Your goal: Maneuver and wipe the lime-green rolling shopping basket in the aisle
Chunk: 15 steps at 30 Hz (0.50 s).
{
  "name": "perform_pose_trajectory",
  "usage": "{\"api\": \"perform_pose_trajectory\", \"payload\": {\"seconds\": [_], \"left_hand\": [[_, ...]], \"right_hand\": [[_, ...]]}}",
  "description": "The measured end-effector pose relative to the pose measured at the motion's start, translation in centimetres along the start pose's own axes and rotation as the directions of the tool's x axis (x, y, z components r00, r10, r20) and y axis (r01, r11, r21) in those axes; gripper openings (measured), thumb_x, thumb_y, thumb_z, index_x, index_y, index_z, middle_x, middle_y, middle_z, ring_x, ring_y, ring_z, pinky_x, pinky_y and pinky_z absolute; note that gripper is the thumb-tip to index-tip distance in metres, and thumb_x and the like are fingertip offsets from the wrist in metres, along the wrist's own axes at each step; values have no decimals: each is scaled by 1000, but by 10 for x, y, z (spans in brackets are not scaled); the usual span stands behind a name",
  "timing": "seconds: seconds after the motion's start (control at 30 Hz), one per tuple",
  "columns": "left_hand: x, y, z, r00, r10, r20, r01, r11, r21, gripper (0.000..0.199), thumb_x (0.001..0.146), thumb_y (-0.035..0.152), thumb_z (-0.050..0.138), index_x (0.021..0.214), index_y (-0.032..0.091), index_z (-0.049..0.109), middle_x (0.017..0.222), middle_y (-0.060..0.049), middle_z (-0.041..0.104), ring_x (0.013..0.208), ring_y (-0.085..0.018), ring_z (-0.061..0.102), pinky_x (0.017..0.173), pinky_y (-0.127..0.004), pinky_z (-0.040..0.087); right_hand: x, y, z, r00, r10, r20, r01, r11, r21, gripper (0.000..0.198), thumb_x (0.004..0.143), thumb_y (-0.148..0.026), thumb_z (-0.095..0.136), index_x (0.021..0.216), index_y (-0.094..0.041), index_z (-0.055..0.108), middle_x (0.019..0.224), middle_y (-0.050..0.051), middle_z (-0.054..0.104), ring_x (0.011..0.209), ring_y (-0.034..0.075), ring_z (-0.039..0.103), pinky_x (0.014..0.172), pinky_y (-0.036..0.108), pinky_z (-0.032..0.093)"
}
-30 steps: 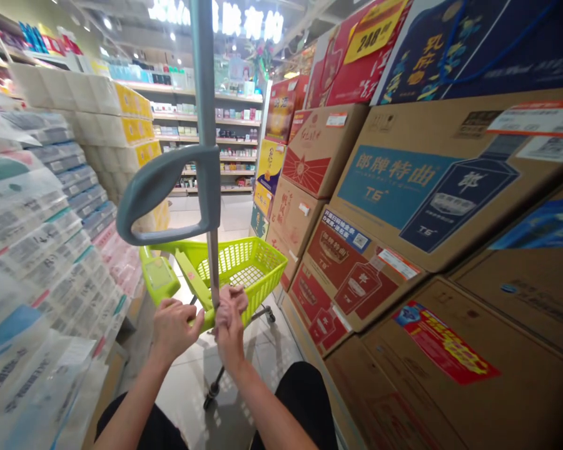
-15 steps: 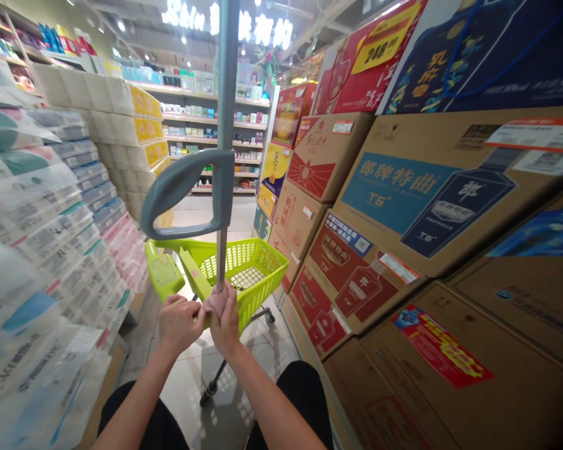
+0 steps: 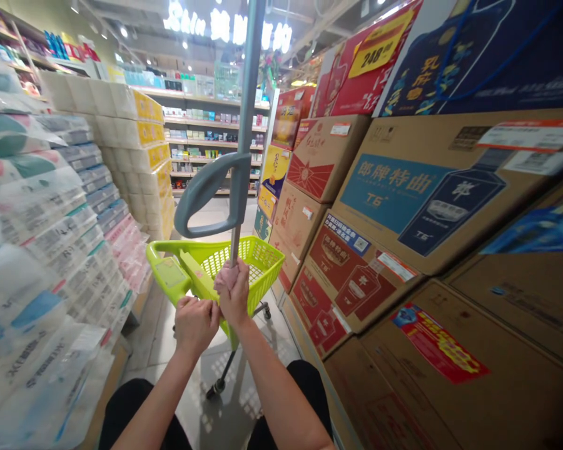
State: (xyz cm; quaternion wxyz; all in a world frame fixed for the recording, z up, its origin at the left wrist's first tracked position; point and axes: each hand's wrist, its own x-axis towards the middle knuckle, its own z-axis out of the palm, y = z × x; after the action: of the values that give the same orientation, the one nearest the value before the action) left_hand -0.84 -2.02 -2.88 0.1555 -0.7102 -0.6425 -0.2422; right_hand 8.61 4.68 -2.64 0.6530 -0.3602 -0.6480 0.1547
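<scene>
A grey pole (image 3: 249, 75) with a loop handle (image 3: 211, 197) stands upright before me, tilted slightly right at its top. Its lower part is a bare metal shaft. My right hand (image 3: 237, 299) is closed on a crumpled pink cloth (image 3: 226, 276) wrapped around this shaft. Just left and lower, my left hand (image 3: 194, 322) is a closed fist with its thumb side near the right hand; what it grips is hidden. Behind the pole and hands is a lime-green shopping cart (image 3: 267, 269), with a handle and a slatted basket.
Stacked liquor cartons (image 3: 380, 200) line the right side closely. On the left are piles of wrapped tissue packs (image 3: 37, 250) and paper rolls (image 3: 117, 125). Shelves of small goods (image 3: 201, 119) stand at the back. A cart wheel (image 3: 214, 389) rests on the tiled floor between my knees.
The pole and its loop handle have shifted right. My right hand and the pink cloth have moved up and right along the shaft. My left hand has moved right.
</scene>
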Motion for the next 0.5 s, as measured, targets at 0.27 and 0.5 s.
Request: {"api": "perform_pose_trajectory", "payload": {"seconds": [0.27,0.5], "left_hand": [[-15,29,-2,999,34,-6,-34,997,-75,33,95,33,39,73,20,61,71,-4,65,79,-21,56,88,-39,33],[-14,25,-12,957,280,78,-260,945,-200,30,94,38,42,109,21,62,95,-5,67,94,-22,56,94,-40,38]], "right_hand": [[-40,31,-33,983,160,94,-162,987,10,45,89,-32,48,131,-21,37,115,9,60,102,21,62,90,36,51],[-27,52,-56,959,225,171,-242,967,85,40,85,-25,52,124,-23,43,111,5,62,100,18,62,90,34,49]]}}
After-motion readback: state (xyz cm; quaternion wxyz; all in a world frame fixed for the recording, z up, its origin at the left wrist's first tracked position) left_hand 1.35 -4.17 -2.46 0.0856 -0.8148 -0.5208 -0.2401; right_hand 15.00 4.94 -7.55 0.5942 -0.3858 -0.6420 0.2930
